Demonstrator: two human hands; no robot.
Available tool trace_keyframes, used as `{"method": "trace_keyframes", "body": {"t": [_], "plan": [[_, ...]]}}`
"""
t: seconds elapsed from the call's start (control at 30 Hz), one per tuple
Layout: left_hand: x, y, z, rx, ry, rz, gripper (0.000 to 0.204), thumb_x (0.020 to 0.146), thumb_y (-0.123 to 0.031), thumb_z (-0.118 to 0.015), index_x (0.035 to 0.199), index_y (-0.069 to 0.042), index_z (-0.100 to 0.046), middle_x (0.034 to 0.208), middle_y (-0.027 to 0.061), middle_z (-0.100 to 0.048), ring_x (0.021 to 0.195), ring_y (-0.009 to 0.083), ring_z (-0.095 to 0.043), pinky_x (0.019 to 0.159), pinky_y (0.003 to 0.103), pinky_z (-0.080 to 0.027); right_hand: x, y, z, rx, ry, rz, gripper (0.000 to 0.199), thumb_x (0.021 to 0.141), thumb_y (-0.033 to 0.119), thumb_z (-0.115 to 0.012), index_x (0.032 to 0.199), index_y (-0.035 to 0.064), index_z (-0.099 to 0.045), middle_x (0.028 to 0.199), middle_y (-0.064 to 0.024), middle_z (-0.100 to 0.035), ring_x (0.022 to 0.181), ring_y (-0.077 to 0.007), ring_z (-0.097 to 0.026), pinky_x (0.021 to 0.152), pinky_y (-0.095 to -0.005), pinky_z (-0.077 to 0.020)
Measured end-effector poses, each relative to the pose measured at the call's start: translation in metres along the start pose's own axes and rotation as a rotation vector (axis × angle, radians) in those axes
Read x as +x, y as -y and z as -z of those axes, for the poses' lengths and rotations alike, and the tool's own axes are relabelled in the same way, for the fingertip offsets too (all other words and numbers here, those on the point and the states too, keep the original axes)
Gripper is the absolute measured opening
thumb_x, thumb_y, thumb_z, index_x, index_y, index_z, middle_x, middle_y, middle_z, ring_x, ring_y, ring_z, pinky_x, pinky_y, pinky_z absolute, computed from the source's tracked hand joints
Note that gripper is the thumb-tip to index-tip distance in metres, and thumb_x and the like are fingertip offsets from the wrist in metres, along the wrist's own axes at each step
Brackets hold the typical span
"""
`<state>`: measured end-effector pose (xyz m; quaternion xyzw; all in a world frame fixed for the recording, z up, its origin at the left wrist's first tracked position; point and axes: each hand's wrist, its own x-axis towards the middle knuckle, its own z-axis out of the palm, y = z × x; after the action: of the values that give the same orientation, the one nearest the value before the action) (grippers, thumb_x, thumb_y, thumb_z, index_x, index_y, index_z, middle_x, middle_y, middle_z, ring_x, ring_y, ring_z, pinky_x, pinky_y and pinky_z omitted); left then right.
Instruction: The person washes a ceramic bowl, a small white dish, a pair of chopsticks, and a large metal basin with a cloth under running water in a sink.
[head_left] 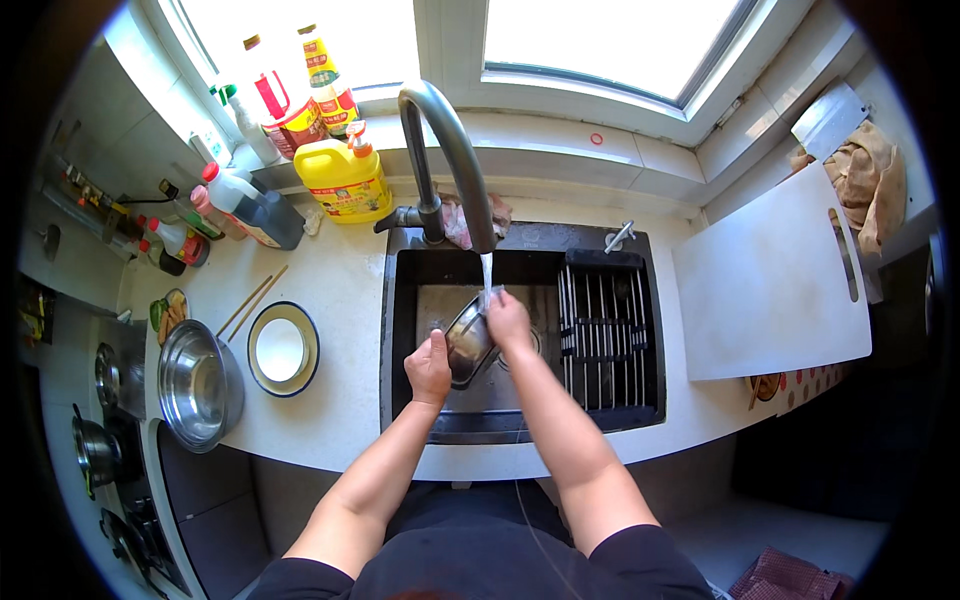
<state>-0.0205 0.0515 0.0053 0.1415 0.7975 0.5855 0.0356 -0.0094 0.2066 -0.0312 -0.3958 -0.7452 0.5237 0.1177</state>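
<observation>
Over the sink [455, 428] I hold a shiny metal bowl [468, 345], tilted, with something pale and brownish inside that I cannot make out. My left hand [428, 370] is closed on its near left side, thumb up along the rim. Closed at the upper right rim is my right hand [508, 320], its fingertips partly hidden by splashing water. A thin stream of water [487, 272] runs from the curved grey faucet [465, 150] onto the bowl by the right fingers.
A black-framed rack [605, 330] covers the sink's right side. Left on the counter are a large steel basin [198, 385], a white bowl [281, 350] inside a rimmed dish, and chopsticks [255, 303]. Behind stand a yellow jug [343, 182] and several bottles. A white cutting board [770, 280] leans right.
</observation>
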Motion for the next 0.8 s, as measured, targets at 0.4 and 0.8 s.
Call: {"method": "trace_keyframes", "body": {"t": [0.4, 0.8], "plan": [[0.044, -0.029, -0.02, -0.854, -0.14, 0.752, 0.054, 0.093, -0.053, -0.032, 0.099, -0.005, -0.056, 0.08, 0.0042, -0.059, 0.065, 0.0155, -0.058, 0.057, 0.028, -0.048, -0.05, -0.003, -0.023, 0.557, -0.313, -0.054, 0.046, 0.096, 0.029, -0.034, 0.132, 0.0007, -0.035, 0.132, -0.0177, -0.039, 0.122, -0.0286, -0.036, 0.102, -0.0354, -0.0267], [0.028, -0.007, -0.036, -0.817, 0.122, 0.811, 0.052, 0.095, -0.047, -0.03, 0.111, -0.002, -0.053, 0.102, 0.0109, -0.057, 0.092, 0.0223, -0.057, 0.077, 0.037, -0.048, -0.04, 0.034, 0.01, -0.471, -0.029, 0.669, 0.038, 0.084, 0.03, -0.052, 0.118, 0.0149, -0.055, 0.134, -0.0153, -0.04, 0.127, -0.0379, -0.031, 0.102, -0.0506, -0.0271]]}}
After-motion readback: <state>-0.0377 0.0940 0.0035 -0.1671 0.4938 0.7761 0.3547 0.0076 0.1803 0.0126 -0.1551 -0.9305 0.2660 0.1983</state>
